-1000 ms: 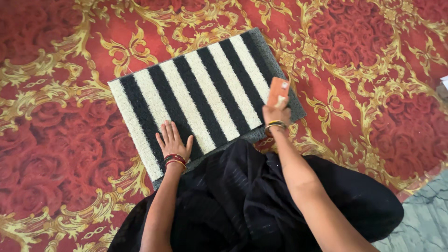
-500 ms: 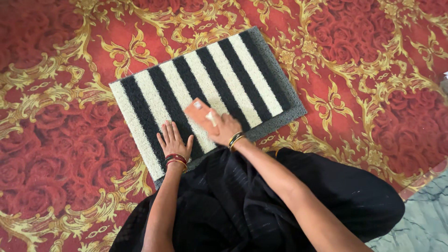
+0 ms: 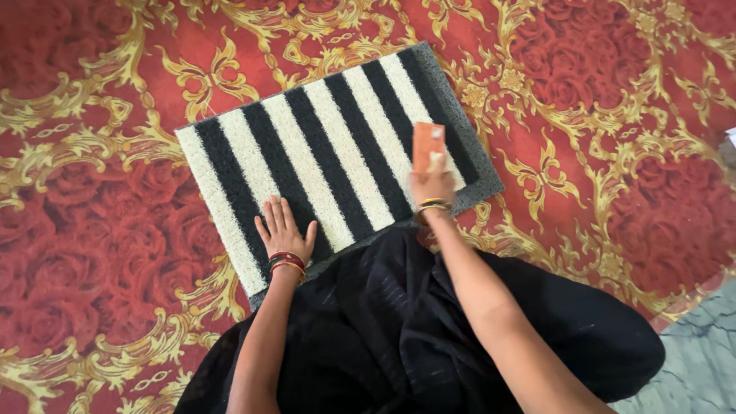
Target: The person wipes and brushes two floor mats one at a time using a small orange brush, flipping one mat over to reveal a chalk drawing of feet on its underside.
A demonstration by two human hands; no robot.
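The right hand (image 3: 432,184) closes its fingers around a small orange rectangular block (image 3: 428,146), most likely a scrubbing brush or sponge, though its underside is hidden. The block's long axis runs away from the person, roughly parallel with the stripes beneath it, and it juts out beyond the fingertips toward the mat's far edge. It rests on the black-and-white striped doormat (image 3: 330,153) near that mat's right end, over a white stripe just inside the dark grey rubber border (image 3: 477,161).

The left hand (image 3: 284,230) lies flat and open on the mat, fingers spread, palm down, holding nothing; it presses near the near-left part of the mat, well apart from the block. So the right hand is the one at the block, with the bulk of the striped surface lying to its left, between the two hands.

The mat looks coarse and bristly, its pile rough, its stripes running slantwise across the view. It lies on a red carpet with gold scrollwork and rose patterns (image 3: 613,100), softer and flatter in weave. Red and gold bangles (image 3: 285,262) circle the left wrist. Black cloth (image 3: 399,337) covers the person's lap, overlapping the mat's near edge.
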